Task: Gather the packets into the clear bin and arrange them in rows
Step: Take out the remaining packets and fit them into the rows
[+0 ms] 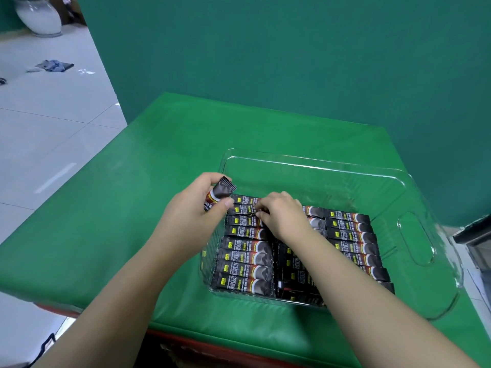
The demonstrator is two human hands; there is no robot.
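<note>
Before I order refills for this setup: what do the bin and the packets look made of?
Bin: likely rigid clear plastic; the green mat shows through and its rims glint. Packets: seemingly glossy printed foil or plastic film, with a crimped end on the packet in the left hand.

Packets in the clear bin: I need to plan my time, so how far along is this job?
Mostly done: rows of packets lie in the clear bin. In hand: the left hand holds one packet; the right hand adjusts the far row. Left: placing that packet; the green table shows no loose ones.
</note>
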